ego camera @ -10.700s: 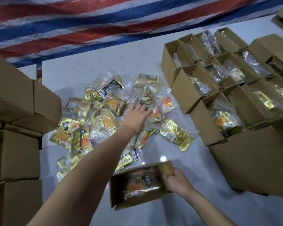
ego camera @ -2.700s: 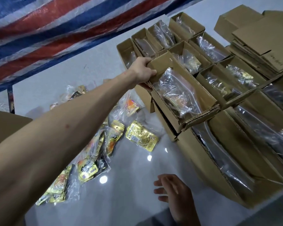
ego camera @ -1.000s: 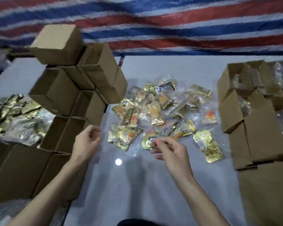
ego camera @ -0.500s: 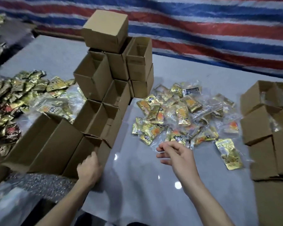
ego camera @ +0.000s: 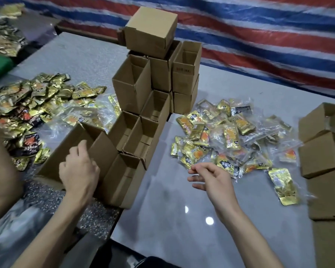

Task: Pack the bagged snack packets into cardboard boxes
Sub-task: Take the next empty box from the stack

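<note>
Two hands showed, the left hand (ego camera: pixel 78 171) and the right hand (ego camera: pixel 211 178), plus one other forearm (ego camera: pixel 2 167) at the left edge. The stack of cardboard boxes (ego camera: pixel 132 88) held about ten, counting one closed box (ego camera: pixel 150 31) on top and the nearest box (ego camera: pixel 56 161), with at least four more boxes (ego camera: pixel 317 155) at the right. Packets lay in a left heap (ego camera: pixel 27 101) and a right heap (ego camera: pixel 228 136), too many to count, and one bagged packet (ego camera: pixel 283 187) lay apart.

left hand (ego camera: pixel 78 171) grips a box (ego camera: pixel 104 153), right hand (ego camera: pixel 211 180) hovers, fingers relaxed.
</note>
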Action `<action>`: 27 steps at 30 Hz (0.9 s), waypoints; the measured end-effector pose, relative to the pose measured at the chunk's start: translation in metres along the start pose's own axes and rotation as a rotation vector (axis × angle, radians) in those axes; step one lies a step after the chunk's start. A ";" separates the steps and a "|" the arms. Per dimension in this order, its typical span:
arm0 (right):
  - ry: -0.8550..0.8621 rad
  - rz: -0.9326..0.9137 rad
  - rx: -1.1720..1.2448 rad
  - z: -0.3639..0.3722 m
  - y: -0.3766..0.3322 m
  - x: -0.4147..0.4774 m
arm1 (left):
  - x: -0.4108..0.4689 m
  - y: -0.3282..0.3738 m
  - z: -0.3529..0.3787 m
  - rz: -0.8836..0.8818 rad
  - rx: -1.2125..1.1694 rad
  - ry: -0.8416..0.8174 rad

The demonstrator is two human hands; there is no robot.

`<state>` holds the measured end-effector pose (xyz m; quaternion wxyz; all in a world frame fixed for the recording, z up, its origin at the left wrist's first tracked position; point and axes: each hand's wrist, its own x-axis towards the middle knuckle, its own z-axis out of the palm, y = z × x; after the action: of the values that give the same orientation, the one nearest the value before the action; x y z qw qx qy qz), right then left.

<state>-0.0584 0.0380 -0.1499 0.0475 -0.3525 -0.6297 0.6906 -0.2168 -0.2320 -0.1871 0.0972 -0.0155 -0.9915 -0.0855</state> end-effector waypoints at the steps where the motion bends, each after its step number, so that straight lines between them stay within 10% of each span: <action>1: -0.013 -0.007 -0.007 0.005 -0.002 0.000 | 0.002 -0.003 -0.002 -0.030 -0.009 -0.045; 7: -0.043 -0.039 -0.035 0.020 -0.009 -0.001 | 0.004 -0.007 -0.027 -0.016 -0.124 0.019; 15: 0.097 -0.080 -0.029 0.004 -0.001 -0.009 | -0.054 0.063 -0.069 0.647 -0.246 0.170; 27: 0.393 0.176 -0.142 -0.070 0.072 -0.018 | -0.146 0.145 0.032 1.179 -0.359 -0.388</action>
<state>0.0205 0.0725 -0.2047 0.0841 -0.5363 -0.6221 0.5642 -0.0725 -0.0852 -0.2224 -0.0573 -0.5886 -0.7865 -0.1781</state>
